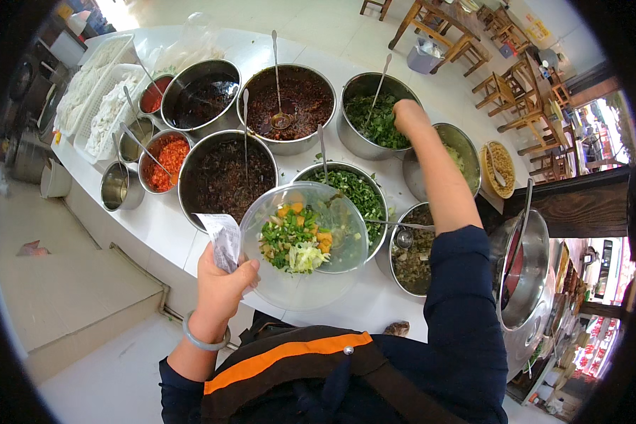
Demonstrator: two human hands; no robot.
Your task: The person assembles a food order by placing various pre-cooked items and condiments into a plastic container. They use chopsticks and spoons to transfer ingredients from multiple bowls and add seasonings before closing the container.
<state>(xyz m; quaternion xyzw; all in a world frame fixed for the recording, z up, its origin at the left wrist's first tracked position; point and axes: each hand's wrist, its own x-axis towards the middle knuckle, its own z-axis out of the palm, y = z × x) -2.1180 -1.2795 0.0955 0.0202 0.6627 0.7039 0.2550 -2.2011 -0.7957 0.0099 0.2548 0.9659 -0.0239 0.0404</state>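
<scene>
My left hand (pixel 223 286) holds a clear plastic bowl (pixel 275 291) by its rim, together with a white paper slip (pixel 222 239). Inside the tilted bowl lie chopped green onion, yellow-orange chunks and pale shredded cabbage (pixel 306 258). My right hand (pixel 408 118) reaches over a steel pot (pixel 358 145) of leafy chopped herbs (pixel 374 121). Its fingers curl down at the greens, their tips hidden, and I cannot see what is in them. Under the bowl's far edge sits a pot of chopped green onion (pixel 357 189).
Steel pots of dark sauce (pixel 203 97), chili oil (pixel 290 92), dark minced topping (pixel 222 173) and chopped red chili (pixel 168 161) crowd the white counter (pixel 155 226). Spoons stick up from several. White baskets (pixel 109 131) stand far left, a tub of yellow beans (pixel 500 169) right, large steel bowls (pixel 533 283) beyond my right arm.
</scene>
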